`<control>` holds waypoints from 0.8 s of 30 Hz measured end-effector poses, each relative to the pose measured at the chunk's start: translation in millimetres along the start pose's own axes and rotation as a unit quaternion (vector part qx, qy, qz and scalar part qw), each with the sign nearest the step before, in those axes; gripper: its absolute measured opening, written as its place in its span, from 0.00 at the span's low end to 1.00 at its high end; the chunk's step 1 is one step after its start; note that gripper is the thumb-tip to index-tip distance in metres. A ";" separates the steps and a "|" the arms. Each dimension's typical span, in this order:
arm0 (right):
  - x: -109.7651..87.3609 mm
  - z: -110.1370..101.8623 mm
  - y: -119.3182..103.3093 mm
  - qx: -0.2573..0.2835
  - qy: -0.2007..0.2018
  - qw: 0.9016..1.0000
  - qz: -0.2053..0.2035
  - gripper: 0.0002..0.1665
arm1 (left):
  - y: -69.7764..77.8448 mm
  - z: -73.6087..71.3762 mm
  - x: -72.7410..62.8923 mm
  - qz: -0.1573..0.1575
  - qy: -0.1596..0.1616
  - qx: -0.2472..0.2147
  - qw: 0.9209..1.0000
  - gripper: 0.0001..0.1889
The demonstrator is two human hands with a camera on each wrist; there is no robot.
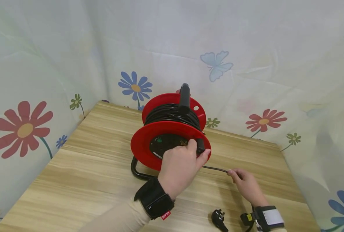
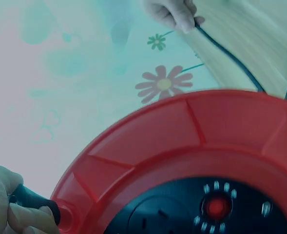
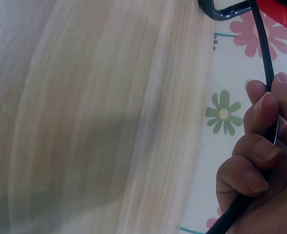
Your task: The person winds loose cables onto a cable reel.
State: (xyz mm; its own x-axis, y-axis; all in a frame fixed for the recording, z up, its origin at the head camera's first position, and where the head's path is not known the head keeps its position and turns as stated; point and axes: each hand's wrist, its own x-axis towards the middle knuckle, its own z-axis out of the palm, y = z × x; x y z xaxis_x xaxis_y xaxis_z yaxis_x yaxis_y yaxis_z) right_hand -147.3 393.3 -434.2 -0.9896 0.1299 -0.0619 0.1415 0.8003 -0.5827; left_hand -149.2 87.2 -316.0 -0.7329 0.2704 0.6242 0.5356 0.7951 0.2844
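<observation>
A red cable reel (image 1: 143,145) with black cord wound between its two discs stands on the wooden table. My left hand (image 1: 180,164) grips the small black crank knob (image 1: 200,145) on the near disc; the left wrist view shows the fingers curled round that knob (image 2: 33,201). To the right of the reel, my right hand (image 1: 247,185) holds the black cable (image 1: 215,168), which runs taut to the reel. In the right wrist view the cable (image 3: 264,46) passes through the curled fingers. A black plug (image 1: 218,219) lies on the table near the right wrist.
The reel's black tube stand (image 1: 137,172) rests on the wooden table (image 1: 82,167), and its carrying handle (image 1: 184,99) sticks up at the top. A flower-printed curtain (image 1: 166,38) hangs behind the table and at both sides.
</observation>
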 end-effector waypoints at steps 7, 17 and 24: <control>4.7 7.4 -7.5 0.006 -0.002 1.000 -0.010 0.27 | 6.6 19.9 -8.6 0.015 -0.002 0.030 0.999 0.21; 7.3 9.9 -23.9 0.022 -0.012 0.999 -0.026 0.25 | 11.6 46.2 -25.9 0.027 -0.010 0.076 0.997 0.24; 7.3 9.4 -32.4 0.006 -0.014 0.999 -0.047 0.25 | 6.2 68.2 -47.7 0.013 -0.095 0.046 0.994 0.24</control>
State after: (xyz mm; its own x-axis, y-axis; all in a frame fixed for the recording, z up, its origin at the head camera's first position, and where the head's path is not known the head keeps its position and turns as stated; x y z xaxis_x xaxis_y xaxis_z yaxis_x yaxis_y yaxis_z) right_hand -159.3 362.9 -423.3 -0.9989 0.0366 -0.0292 0.0468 0.8006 -0.5974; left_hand -139.5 116.2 -393.6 -0.7900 0.3821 0.4794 0.5211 0.8305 0.1968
